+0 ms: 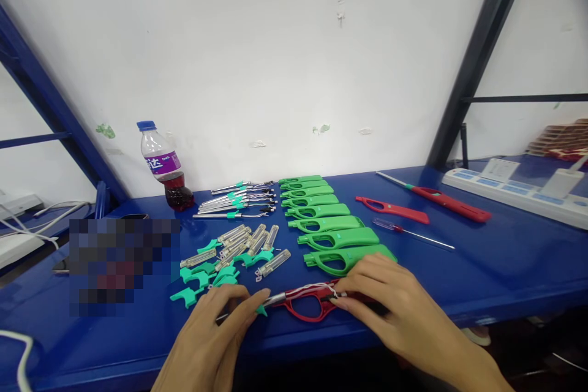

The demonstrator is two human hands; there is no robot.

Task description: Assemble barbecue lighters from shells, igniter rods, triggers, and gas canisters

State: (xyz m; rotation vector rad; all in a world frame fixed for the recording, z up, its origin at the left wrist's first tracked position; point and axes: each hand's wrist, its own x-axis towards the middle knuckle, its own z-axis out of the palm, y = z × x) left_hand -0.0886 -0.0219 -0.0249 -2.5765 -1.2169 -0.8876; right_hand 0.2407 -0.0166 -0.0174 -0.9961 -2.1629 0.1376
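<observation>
At the table's front edge lies a red lighter handle half (307, 320) with its hollow side up. White wires (316, 286) run along it, and a metal lighter tube (277, 299) reaches into its left end. My left hand (214, 324) is closed around that tube, near a teal clip (261, 310). Thumb and fingers of my right hand (390, 297) pinch at a small black part (329, 297) where the wires end, over the handle. The palm covers the handle's right end. Close beyond my right fingers lies a green lighter handle half (316, 260).
More green handle halves (331, 222) form a column behind. Left are clear plastic fuel tanks (274, 264), teal triggers (186, 297) and metal tubes with wires (220, 201). A bottle (163, 165) stands at the back; a screwdriver (413, 234), red handle half (395, 209) and red lighter (450, 201) lie right.
</observation>
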